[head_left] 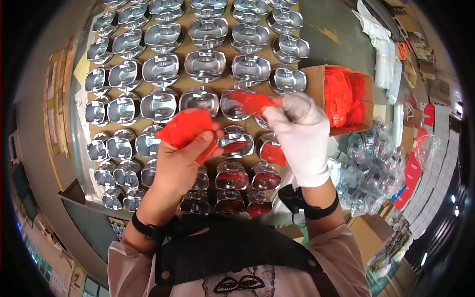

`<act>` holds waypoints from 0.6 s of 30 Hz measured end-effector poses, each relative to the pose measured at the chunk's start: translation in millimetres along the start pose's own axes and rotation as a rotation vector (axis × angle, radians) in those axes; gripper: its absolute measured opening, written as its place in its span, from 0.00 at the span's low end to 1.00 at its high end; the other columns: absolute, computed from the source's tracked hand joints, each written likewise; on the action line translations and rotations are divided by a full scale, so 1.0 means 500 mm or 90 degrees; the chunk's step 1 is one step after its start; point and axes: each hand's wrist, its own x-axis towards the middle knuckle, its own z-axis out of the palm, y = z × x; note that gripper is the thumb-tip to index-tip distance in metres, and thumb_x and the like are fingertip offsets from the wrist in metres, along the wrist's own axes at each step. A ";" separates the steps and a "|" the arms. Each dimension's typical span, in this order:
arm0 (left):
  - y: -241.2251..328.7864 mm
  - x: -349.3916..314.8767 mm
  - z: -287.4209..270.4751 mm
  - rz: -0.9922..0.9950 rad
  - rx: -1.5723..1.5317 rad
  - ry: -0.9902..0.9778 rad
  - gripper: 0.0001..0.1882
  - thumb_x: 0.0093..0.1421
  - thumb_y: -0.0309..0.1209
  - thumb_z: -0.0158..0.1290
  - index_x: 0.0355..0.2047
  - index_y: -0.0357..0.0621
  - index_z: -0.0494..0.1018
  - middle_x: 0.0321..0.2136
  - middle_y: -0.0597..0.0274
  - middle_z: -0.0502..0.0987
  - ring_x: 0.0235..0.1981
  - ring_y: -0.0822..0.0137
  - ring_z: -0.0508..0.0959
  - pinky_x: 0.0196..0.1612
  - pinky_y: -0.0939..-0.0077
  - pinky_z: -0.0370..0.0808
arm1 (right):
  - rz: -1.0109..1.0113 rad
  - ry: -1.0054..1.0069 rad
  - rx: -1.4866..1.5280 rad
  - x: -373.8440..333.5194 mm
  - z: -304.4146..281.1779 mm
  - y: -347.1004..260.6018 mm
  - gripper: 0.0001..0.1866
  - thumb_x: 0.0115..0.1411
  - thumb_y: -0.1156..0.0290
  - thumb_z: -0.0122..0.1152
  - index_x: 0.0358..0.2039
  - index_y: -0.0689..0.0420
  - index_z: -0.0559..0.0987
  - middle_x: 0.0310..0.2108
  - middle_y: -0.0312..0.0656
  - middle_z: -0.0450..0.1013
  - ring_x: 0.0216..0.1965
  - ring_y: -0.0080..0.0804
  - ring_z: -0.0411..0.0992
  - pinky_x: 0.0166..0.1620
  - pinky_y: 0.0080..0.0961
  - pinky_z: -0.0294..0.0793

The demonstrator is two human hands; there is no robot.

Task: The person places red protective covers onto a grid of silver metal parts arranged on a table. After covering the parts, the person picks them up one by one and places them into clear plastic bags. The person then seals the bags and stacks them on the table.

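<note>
Pinching seems to be the key skill in the head view. The bare left hand (180, 166) clasps a stack of red packets (183, 129), thumb pressed on top and fingers curled beneath. The gloved right hand (302, 131) pinches the end of a loose red packet (250, 101) between thumb and fingertips, over the metal pistons (205, 64) standing in rows on the surface (326, 22). That packet is blurred, so I cannot tell whether it is just one or touches the piston below.

To work well, I would fan the stack slightly with the left thumb, so each packet peels off singly; thin film probably clings, and a glove may dull the feel for doubles. Lay each packet flat within a piston's hollow rather than across its rim: the one near the right wrist (273, 154) seems to overhang. Keep sleeves and wrist bands clear of the nearest pistons, where red already shows. The cardboard box (313, 76) of spare packets (342, 99) stands close on the right, handy for refilling.
</note>
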 end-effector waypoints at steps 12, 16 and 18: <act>0.036 -0.020 -0.046 0.040 0.000 0.070 0.21 0.60 0.21 0.55 0.54 0.43 0.67 0.42 0.57 0.78 0.42 0.62 0.79 0.35 0.71 0.80 | -0.338 -0.115 -0.439 0.009 -0.029 -0.070 0.09 0.50 0.76 0.59 0.33 0.49 0.79 0.31 0.36 0.70 0.30 0.36 0.74 0.30 0.34 0.76; 0.031 -0.020 -0.049 0.033 -0.006 0.063 0.22 0.60 0.22 0.56 0.55 0.43 0.66 0.43 0.56 0.78 0.43 0.62 0.79 0.36 0.70 0.80 | -0.362 -0.117 -0.493 0.015 -0.020 -0.064 0.09 0.52 0.77 0.58 0.33 0.49 0.79 0.31 0.36 0.70 0.29 0.36 0.74 0.29 0.33 0.75; 0.034 -0.022 -0.047 0.024 -0.004 0.053 0.23 0.60 0.23 0.56 0.55 0.43 0.66 0.43 0.56 0.77 0.44 0.62 0.79 0.36 0.70 0.80 | -0.373 -0.103 -0.514 0.017 -0.008 -0.053 0.08 0.53 0.76 0.58 0.33 0.49 0.79 0.32 0.36 0.71 0.29 0.36 0.74 0.29 0.32 0.75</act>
